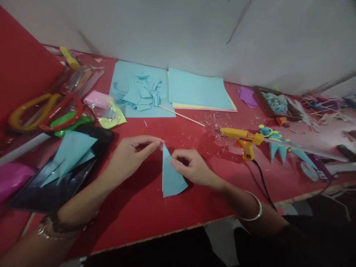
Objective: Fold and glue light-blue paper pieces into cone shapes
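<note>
A folded light-blue paper wedge point(171, 176) hangs between my two hands over the red table, narrow tip up and wide end toward me. My left hand point(136, 150) pinches the tip between thumb and fingertips. On the wedge's right edge, a little below the tip, my right hand point(193, 165) closes with thumb and forefinger. More blue paper pieces point(72, 150) lie on a dark tablet-like slab point(52, 194) left of my left arm. To the right of my right hand rests a yellow glue gun point(241, 137), its small light glowing orange.
Cut blue scraps point(144, 94) cover a blue sheet point(119, 74) at the back, beside stacked coloured paper point(197, 89). A thin stick point(183, 115) lies in front. Scissors point(62, 111) with yellow and red handles are at left. At right are a brown tray point(267, 105) and blue cone shapes point(278, 148).
</note>
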`<state>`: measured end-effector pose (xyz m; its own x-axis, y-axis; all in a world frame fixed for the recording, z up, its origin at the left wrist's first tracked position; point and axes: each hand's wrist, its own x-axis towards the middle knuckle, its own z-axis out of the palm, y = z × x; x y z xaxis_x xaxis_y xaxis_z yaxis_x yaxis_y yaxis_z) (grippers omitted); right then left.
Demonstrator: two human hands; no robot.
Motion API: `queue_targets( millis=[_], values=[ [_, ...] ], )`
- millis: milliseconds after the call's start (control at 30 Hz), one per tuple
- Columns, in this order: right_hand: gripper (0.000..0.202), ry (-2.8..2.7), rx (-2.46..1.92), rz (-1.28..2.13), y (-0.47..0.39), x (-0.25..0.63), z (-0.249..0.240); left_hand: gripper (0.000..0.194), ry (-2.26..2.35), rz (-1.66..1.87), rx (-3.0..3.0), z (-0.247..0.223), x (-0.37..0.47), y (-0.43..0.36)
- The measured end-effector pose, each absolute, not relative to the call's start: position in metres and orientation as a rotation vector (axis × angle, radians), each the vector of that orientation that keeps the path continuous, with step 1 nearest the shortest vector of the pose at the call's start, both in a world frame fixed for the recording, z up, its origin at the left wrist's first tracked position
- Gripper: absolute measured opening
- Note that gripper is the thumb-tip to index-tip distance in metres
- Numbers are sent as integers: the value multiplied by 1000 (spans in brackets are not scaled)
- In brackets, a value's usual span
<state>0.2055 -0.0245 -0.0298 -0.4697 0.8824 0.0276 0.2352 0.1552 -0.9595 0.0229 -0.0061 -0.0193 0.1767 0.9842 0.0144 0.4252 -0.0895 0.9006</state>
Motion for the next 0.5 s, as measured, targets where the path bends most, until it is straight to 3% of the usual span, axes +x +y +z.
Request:
queue_targets(
  millis=[500],
  values=[
    [18, -1784, -1143, 1297, -22, 204, -31, 14, 1354, 910, 1643, -24, 25, -7]
  ],
)
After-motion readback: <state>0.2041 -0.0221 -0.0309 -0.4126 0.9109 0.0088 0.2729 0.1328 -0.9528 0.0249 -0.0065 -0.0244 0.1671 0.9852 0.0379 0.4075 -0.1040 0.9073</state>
